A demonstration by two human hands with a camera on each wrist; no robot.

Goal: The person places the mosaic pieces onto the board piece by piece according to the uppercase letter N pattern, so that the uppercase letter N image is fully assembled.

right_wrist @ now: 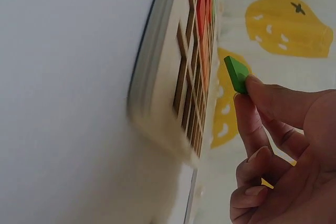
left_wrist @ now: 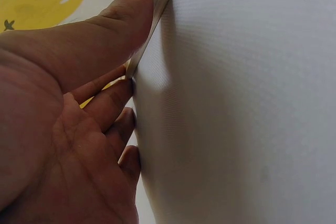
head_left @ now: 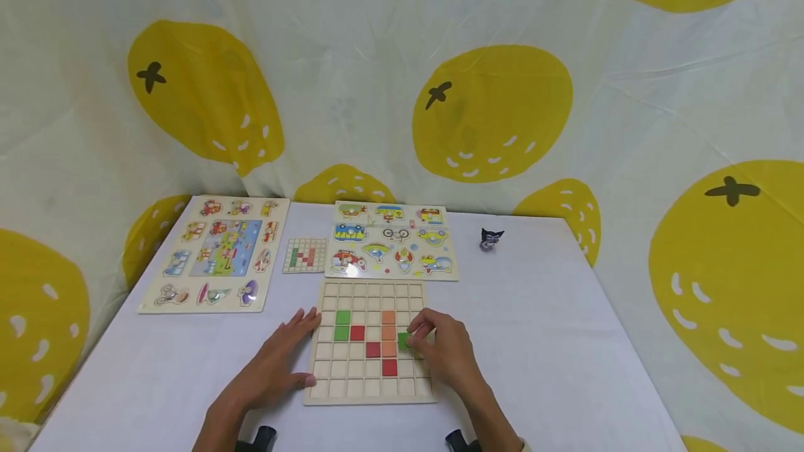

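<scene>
A wooden grid board [head_left: 339, 388] lies on the white table. On its left side sit two green tiles [head_left: 342, 317], one above the other. Three red tiles [head_left: 373, 349] step diagonally down to the right, and an orange column of tiles [head_left: 389, 333] stands in the right half. My right hand [head_left: 447, 351] pinches a green square tile [right_wrist: 235, 74] between thumb and fingertip, held above the board's right side. My left hand [head_left: 276, 361] rests at the board's left edge, fingers extended, thumb and fingertips touching the rim.
Behind the board lies a small pattern card [head_left: 305, 256] with a coloured grid. A vehicle puzzle board [head_left: 392, 270] is beside it, and a larger picture puzzle [head_left: 226, 288] lies at the left. A small dark figurine [head_left: 490, 238] stands at the back right.
</scene>
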